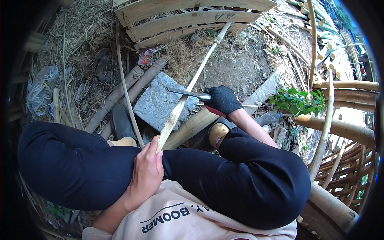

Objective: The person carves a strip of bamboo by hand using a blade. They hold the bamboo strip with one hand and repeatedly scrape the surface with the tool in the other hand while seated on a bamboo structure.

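Over the right side of the concrete block [154, 100], the bamboo strip [197, 76] is crossed by a knife [182, 92], grasped in the gloved right hand [224, 101] right of the block. Its lower end is gripped by the left hand [146, 170], below the block; the blade is best kept shallow.
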`<control>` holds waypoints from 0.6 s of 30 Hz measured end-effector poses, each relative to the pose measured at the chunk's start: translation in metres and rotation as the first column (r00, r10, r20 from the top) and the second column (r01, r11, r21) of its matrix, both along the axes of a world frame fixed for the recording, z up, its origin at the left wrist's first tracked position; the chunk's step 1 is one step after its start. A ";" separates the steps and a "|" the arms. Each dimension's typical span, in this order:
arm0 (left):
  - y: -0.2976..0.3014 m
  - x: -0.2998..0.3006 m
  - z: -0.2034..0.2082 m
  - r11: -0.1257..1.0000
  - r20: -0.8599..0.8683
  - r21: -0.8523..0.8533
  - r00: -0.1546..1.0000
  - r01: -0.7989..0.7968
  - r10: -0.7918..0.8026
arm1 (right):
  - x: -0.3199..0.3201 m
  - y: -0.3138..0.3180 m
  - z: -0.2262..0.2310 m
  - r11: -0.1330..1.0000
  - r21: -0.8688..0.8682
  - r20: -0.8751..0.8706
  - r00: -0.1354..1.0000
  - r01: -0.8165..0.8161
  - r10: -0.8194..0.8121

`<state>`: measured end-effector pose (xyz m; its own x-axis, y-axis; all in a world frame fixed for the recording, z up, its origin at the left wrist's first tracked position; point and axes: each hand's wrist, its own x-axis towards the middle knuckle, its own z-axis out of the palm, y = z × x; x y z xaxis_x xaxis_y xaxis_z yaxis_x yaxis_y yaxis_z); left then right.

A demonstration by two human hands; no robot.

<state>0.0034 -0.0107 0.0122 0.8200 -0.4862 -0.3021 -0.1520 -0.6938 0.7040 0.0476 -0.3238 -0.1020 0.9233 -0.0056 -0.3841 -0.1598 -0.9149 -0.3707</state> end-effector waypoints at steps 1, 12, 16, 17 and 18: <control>0.001 0.000 0.000 1.000 0.001 0.006 1.000 0.001 -0.001 | 0.002 -0.003 -0.003 1.000 -0.001 0.001 1.000 0.000 0.000; 0.003 0.000 -0.002 0.999 0.031 -0.009 0.999 0.045 -0.045 | 0.023 -0.051 -0.028 0.988 -0.042 -0.017 0.989 0.147 -0.148; 0.004 -0.001 -0.004 0.998 0.051 -0.043 0.998 0.046 -0.044 | 0.015 -0.040 -0.019 0.971 0.038 -0.052 0.971 0.237 -0.235; 0.003 -0.001 -0.004 0.998 0.044 -0.059 0.998 0.037 -0.035 | 0.013 -0.040 -0.023 0.965 0.086 -0.042 0.968 0.249 -0.247; 0.003 -0.001 -0.003 0.998 0.040 -0.058 0.999 0.036 -0.034 | 0.012 -0.035 -0.014 0.965 0.086 -0.046 0.968 0.249 -0.246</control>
